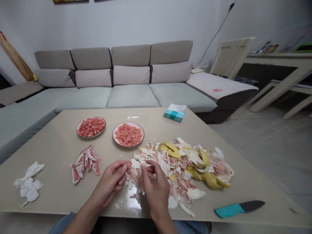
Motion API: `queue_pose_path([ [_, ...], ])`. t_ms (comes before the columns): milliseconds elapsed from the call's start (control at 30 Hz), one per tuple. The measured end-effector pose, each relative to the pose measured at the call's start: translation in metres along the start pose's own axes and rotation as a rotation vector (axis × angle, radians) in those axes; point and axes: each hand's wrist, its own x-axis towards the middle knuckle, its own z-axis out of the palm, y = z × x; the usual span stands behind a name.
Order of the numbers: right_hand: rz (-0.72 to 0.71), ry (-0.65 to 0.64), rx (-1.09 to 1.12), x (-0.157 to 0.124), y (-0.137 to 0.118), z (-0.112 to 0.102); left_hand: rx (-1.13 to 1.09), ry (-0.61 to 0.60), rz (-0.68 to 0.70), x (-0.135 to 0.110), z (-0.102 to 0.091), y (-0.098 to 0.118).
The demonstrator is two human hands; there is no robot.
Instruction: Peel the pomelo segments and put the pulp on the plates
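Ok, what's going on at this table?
A person's left hand and right hand pinch a small piece of pink citrus pulp at the edge of a heap of yellow rind and white pith. One round white plate and another hold chopped pink pulp, and a teal-handled knife lies to the right.

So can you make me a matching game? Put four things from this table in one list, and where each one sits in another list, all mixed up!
Things:
1. teal-handled knife
2. tissue box
3. white pith scraps
4. nearer plate of pink fruit bits

Places:
A. left end of the table
B. far edge
C. beside another plate
D. near right edge

Pairs: 1-D, 2-B, 3-A, 4-C
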Motion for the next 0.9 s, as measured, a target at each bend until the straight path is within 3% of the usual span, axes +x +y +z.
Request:
queue_pose_path([
  [167, -0.076, -0.028, 0.029, 0.0, 0.004, 0.002, 0.049, -0.029, -0.025, 0.001, 0.0, -0.001],
  [300, 0.096, -0.056, 0.08, -0.003, -0.002, 0.0, 0.084, -0.034, -0.03, 0.002, -0.001, -0.002],
  [400, 0.182, -0.16, 0.206, -0.004, -0.011, -0.003, 0.185, -0.013, -0.028, 0.002, 0.0, -0.002],
  [600, 0.042, -0.415, 0.428, -0.002, -0.021, -0.003, 0.369, -0.016, -0.034, 0.003, -0.001, -0.008],
  [900, 0.035, -0.355, 0.423, -0.003, -0.018, -0.002, 0.401, 0.018, -0.003, 0.004, -0.001, -0.003],
])
